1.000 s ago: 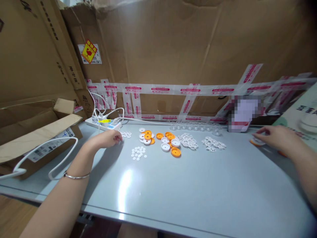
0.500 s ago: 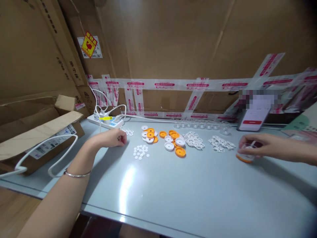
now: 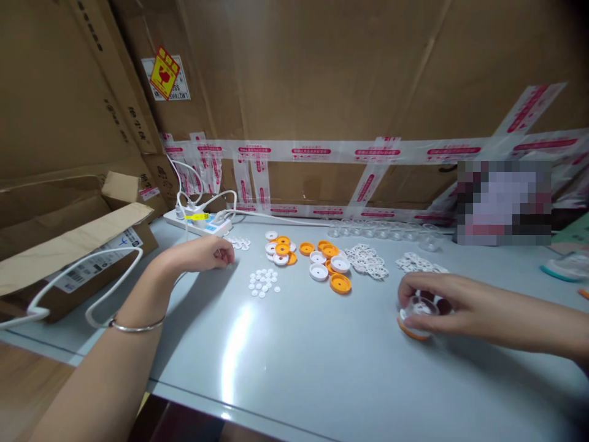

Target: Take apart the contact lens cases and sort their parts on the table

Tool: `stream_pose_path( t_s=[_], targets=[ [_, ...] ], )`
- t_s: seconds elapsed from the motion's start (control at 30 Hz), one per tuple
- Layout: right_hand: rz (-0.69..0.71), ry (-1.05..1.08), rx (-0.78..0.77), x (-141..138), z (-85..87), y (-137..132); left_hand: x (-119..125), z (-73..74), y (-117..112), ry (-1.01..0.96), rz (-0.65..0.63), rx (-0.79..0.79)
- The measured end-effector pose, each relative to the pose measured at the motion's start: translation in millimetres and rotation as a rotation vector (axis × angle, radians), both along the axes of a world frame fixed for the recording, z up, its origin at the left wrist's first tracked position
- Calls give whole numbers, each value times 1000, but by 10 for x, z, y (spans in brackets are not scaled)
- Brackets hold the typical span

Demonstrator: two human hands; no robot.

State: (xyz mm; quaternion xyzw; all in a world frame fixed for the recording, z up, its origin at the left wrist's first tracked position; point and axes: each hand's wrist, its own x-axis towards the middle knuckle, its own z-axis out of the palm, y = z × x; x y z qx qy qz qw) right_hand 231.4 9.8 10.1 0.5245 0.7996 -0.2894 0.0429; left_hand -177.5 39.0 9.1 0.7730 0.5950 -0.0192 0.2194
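Note:
My right hand grips a small clear plastic cup with an orange base, fingers round its sides, low over the table at the right. Something white shows inside the cup. My left hand rests at the left with its fingers curled; whether anything is in them is hidden. Close by lie small white rings and a group of little white discs. Orange round caps and white round caps sit mid-table. White lattice pieces lie beside them, with more lattice pieces behind my right hand.
A row of clear cups lines the back. A power strip with white cables and an open cardboard box are at the left. A blurred phone leans at the back right. Another clear piece with a teal edge stands far right.
My right hand has moved left and nearer to me with the clear cup. My left hand has stayed nearly still. The view has shifted slightly.

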Motion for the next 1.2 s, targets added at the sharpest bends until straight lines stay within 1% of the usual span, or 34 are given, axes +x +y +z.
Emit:
stream_pose_path(
  t_s=[0.1, 0.17, 0.27, 0.33, 0.37, 0.43, 0.53, 0.6, 0.7, 0.8, 0.9, 0.97, 1.07, 1.2],
  targets=[
    [61, 30, 43, -101, -13, -54, 6, 7, -7, 32, -29, -26],
    [89, 74, 89, -165, -51, -66, 6, 33, -18, 55, -23, -11],
    [108, 179, 163, -283, -148, -75, 57, 88, -48, 52, 33, 108],
    [94, 261, 201, -388, -226, -97, 169, 122, -93, -6, 52, 233],
    [80, 303, 221, -446, -265, -116, 254, 133, -128, -51, 39, 288],
    [56, 385, 259, -561, -339, -164, 470, 129, -229, -158, -43, 334],
    [4, 487, 282, -695, -435, -233, 840, 45, -432, -301, -228, 231],
    [-56, 536, 243, -744, -481, -259, 1067, -57, -563, -362, -294, 170],
    [-136, 598, 167, -775, -521, -262, 1337, -223, -685, -416, -308, 165],
    [-179, 644, 144, -788, -539, -250, 1527, -353, -704, -461, -266, 219],
    [-190, 648, 167, -808, -549, -251, 1643, -429, -672, -524, -162, 276],
    [-194, 633, 207, -821, -550, -260, 1684, -456, -652, -559, -116, 290],
    [-181, 620, 275, -826, -540, -272, 1702, -474, -634, -602, -119, 289],
    [-86, 605, 331, -806, -518, -269, 1685, -485, -616, -630, -151, 258]
  ],
)
